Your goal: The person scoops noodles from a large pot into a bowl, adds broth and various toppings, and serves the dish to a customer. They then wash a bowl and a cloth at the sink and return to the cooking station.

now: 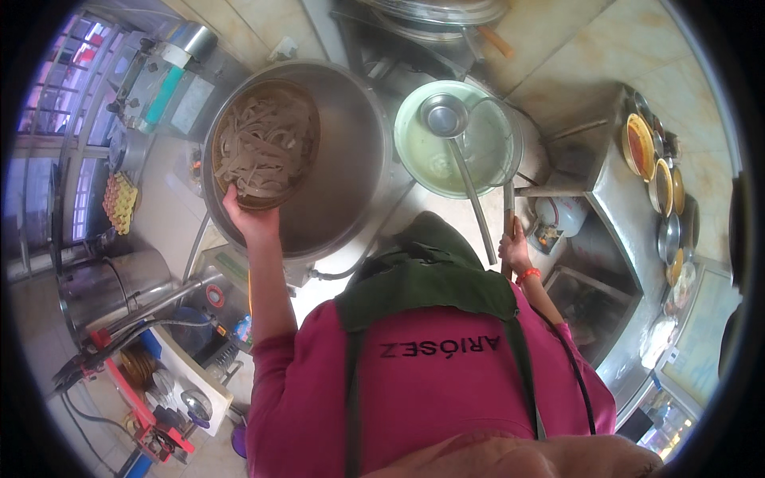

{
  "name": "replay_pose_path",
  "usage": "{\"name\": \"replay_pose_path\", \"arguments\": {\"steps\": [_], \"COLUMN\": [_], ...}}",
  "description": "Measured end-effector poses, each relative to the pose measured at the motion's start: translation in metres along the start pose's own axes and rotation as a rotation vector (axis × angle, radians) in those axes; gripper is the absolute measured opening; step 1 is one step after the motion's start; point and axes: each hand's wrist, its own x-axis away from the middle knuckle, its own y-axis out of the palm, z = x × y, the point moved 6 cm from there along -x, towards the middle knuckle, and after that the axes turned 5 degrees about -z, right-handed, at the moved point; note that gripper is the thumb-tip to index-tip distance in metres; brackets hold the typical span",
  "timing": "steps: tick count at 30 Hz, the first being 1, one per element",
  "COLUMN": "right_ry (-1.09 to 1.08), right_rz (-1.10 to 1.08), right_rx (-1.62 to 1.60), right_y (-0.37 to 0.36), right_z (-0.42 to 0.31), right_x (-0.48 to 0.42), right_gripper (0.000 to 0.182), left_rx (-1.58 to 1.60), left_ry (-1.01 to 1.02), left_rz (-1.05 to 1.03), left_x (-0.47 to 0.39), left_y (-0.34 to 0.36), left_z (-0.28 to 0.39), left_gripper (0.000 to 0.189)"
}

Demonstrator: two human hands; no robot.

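Observation:
My left hand (254, 218) grips the near rim of a brown bowl (268, 203) filled with wide flat noodles (263, 146). The bowl is over the left part of a large round steel pot (352, 173); whether it touches the pot is unclear. On the right, my right hand (515, 248) is closed around the wooden handle (508, 224) of a wire-mesh strainer (493, 140). The strainer's round head lies over the right side of a pale green basin (409, 161). A steel ladle (444, 115) sits across the basin, its long handle reaching over the near rim.
A steel counter (618, 161) at right bears several bowls (660, 185), with a gas cylinder (562, 214) below. A covered pot (439, 9) stands ahead. Leftward are egg trays (119, 203), a steel pot (113, 287) and a sink (218, 397) near stacked dishes (137, 365).

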Motion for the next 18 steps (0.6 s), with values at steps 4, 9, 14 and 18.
{"name": "replay_pose_path", "arguments": {"steps": [4, 9, 14, 18], "right_ry": [0.08, 0.176, 0.108, -0.29], "right_rz": [-0.098, -0.367, -0.702, -0.974], "right_rx": [-0.157, 0.04, 1.149, 1.324], "right_y": [-0.001, -0.032, -0.062, 0.039], "right_z": [-0.004, -0.009, -0.012, -0.203], "right_x": [-0.032, -0.077, -0.164, -0.213], "right_gripper": [0.064, 0.058, 0.044, 0.043], "left_rx": [-0.008, -0.146, -0.096, -0.027], "left_ry": [0.06, 0.107, 0.159, 0.197], "left_rz": [0.039, 0.179, 0.388, 0.391], "left_x": [-0.013, -0.024, -0.041, -0.052], "left_y": [-0.008, 0.004, 0.021, 0.031], "left_z": [0.001, -0.006, -0.025, -0.037], "left_gripper": [0.056, 0.066, 0.076, 0.077]}}
